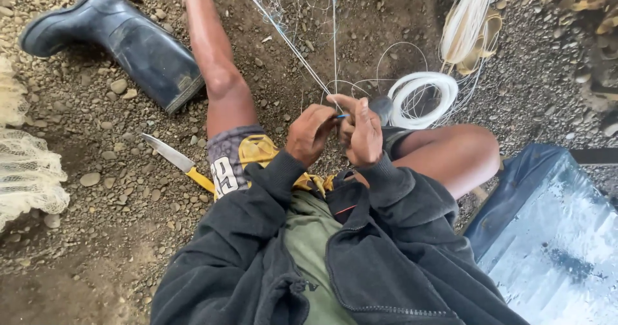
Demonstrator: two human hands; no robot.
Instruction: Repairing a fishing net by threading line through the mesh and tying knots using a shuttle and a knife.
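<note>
My left hand (311,132) and my right hand (362,132) meet close together above my lap, fingers pinched. Between them sits a small blue netting needle (342,116), its tip showing at the fingertips. Thin white lines of a fishing net (290,41) run taut from my hands up and away toward the top of the view. Both hands grip the net line and the needle where they meet; which hand holds the needle I cannot tell for sure. My black jacket sleeves cover both wrists.
A knife (177,161) with a yellow handle lies on the gravel by my left thigh. A black rubber boot (122,38) lies at upper left. A coil of white line (421,96) rests by my right knee. Bundled netting (29,170) sits at far left, a blue tarp (553,235) at right.
</note>
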